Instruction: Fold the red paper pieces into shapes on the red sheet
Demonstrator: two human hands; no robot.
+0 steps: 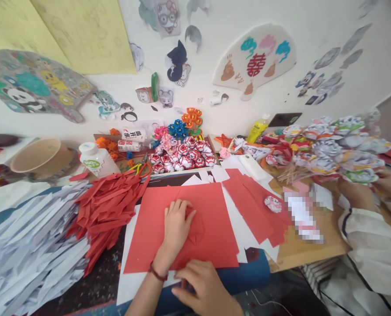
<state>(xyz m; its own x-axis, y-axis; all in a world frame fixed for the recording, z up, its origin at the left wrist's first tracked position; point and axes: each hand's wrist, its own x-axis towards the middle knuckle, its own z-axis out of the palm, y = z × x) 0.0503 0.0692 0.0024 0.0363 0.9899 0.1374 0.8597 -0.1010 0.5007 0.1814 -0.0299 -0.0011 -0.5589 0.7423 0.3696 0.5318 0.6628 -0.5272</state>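
Note:
A red paper sheet (215,197) lies in front of me on top of white paper (129,281). My left hand (177,219), with a dark red bracelet at the wrist, rests palm down on the red sheet, its fingers lying on the paper. Just right of it, faint folded lines or a small red folded piece (197,230) show on the sheet; which it is I cannot tell. Beside the sheet's lower edge is my right hand (203,285), fingers bent and apart, with nothing visible between thumb and fingers.
White paper strips (40,237) and red paper strips (109,206) are heaped on the left. Scissors (141,169), a white bottle (98,160) and red-and-white paper flowers (185,153) stand behind. More red sheets (254,202) lie right. Another person's arm (360,197) reaches in beside paper bouquets (333,145).

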